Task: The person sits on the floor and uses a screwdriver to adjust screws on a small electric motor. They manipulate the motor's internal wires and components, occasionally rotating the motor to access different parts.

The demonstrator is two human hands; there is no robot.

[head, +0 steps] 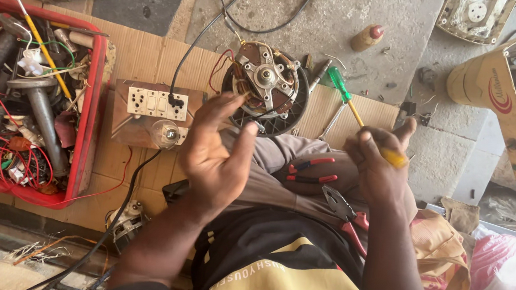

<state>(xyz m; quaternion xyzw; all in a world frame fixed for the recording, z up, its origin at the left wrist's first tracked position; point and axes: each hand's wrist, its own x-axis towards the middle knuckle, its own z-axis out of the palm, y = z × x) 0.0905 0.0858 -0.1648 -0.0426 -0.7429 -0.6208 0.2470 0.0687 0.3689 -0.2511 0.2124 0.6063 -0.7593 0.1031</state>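
Observation:
My left hand [216, 150] is raised with fingers spread and holds nothing; it hovers just in front of a round fan motor [265, 88] with copper windings and a dark ribbed casing. My right hand [377, 161] grips a screwdriver [346, 97] with a yellow shaft and green handle end that points up toward the motor's right side. Red-handled pliers [347, 215] and red-handled cutters [311, 171] lie on my lap between the hands.
A wooden switchboard [151, 112] with sockets and a bulb sits left of the motor on cardboard [147, 52]. A red crate [87, 116] of tools and wires stands at far left. A small bottle [366, 38], a spanner [331, 122] and a cardboard box [497, 86] lie around.

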